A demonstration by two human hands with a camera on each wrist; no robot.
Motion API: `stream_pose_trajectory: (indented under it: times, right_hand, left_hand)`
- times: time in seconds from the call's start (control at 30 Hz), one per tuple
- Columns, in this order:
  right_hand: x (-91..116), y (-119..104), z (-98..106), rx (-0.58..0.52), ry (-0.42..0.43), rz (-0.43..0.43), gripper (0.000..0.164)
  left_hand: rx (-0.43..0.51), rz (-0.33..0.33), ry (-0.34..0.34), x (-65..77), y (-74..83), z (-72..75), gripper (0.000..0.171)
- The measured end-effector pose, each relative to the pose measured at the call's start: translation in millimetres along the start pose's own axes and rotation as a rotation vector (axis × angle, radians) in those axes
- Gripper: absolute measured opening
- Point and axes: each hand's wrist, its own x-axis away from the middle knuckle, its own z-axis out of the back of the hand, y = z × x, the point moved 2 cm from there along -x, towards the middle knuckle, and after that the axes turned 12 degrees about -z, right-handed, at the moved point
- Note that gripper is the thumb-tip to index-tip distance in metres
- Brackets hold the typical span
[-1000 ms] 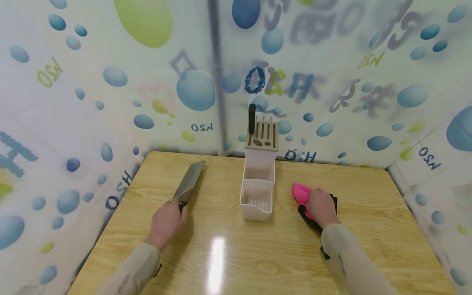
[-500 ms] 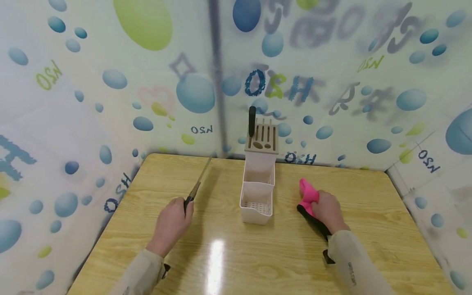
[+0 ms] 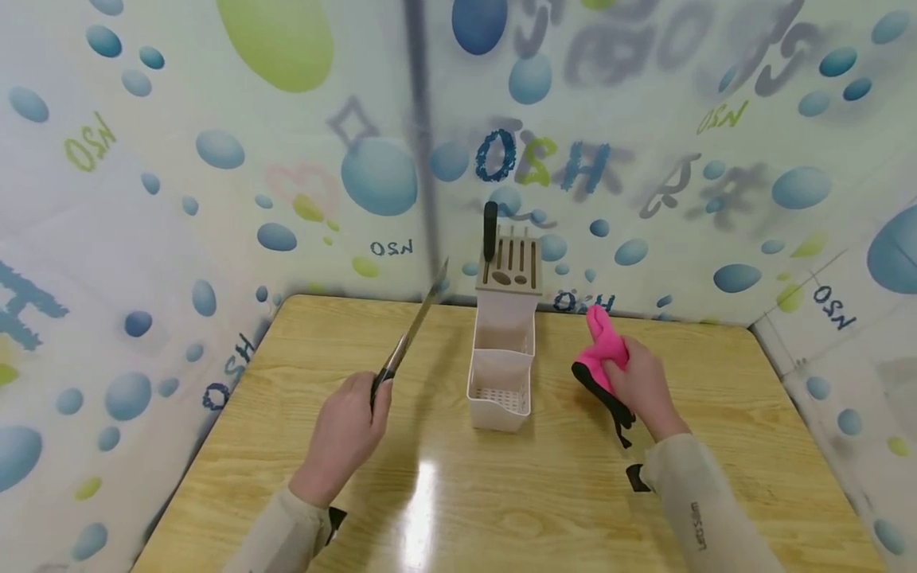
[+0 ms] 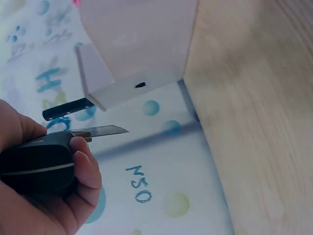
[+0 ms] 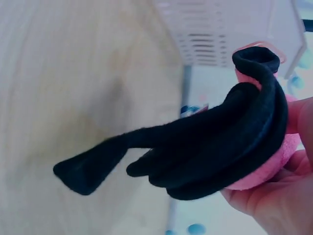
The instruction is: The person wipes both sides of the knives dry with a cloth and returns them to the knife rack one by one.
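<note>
left hand (image 3: 347, 434): i've got its fingers curled round the black handle of a knife (image 3: 415, 325), firm grip. blade nearly edge-on to me in the head view, held up off the tabletop (image 3: 559, 493), tip pointing away and slanting toward the middle. right hand (image 3: 645, 386): fingers and thumb closed on a pink and black cloth bundle (image 3: 607, 347), thumb across the pink part, black floppy ends hanging down. i see it held above the tabletop too, shadow below. can't tell if it's 1 piece or 2.

between the hands, a white holder (image 3: 505, 312) stands upright near the tabletop's back edge, touching neither hand. 2 open-topped compartments at the front, the nearer with a perforated bottom; beige slotted top behind, higher. 2nd knife (image 3: 490, 231) in its leftmost slot, black handle sticking up. left wrist view gives me the held blade near that handle, gap between.

further out: light beige sleeves (image 3: 705, 509) on both arms, glare streak (image 3: 419, 517) on the wood, back wall (image 3: 387, 79) printed with blue and green bubbles and lettering.
</note>
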Motion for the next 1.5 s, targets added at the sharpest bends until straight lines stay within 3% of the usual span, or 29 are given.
stream_pose_trajectory:
  times: [0.33, 0.57, 0.67, 0.8, 1.03, 1.2, 1.5]
  right_hand:
    - [6.5, -33.1, 17.7, -0.094, 0.064, 0.09, 0.043]
    - [12.6, -52.8, 31.8, -0.122, 0.092, 0.157, 0.04]
    - [14.4, -59.3, 35.3, -0.143, 0.11, 0.188, 0.039]
    - [15.7, -66.8, 37.5, -0.17, 0.143, 0.257, 0.043]
    - [16.4, -82.7, 41.2, -0.182, 0.247, 0.444, 0.056]
    - [14.2, -94.6, 45.3, -0.179, 0.295, 0.503, 0.056]
    - [8.4, -123.4, 51.2, -0.147, 0.28, 0.585, 0.051]
  left_hand:
    - [0.105, -0.067, 0.101, -12.0, 22.5, 7.9, 0.03]
    - [0.241, -0.089, 0.108, -21.0, 35.3, 8.5, 0.035]
    - [0.324, -0.054, 0.086, -25.6, 39.3, 4.9, 0.035]
    - [0.478, 0.046, 0.023, -32.2, 44.7, -0.2, 0.034]
    - [0.671, 0.181, -0.038, -42.3, 52.0, -8.2, 0.037]
    - [0.746, 0.21, -0.041, -46.4, 54.2, -15.6, 0.038]
    - [0.782, 0.208, -0.04, -51.5, 60.1, -23.1, 0.037]
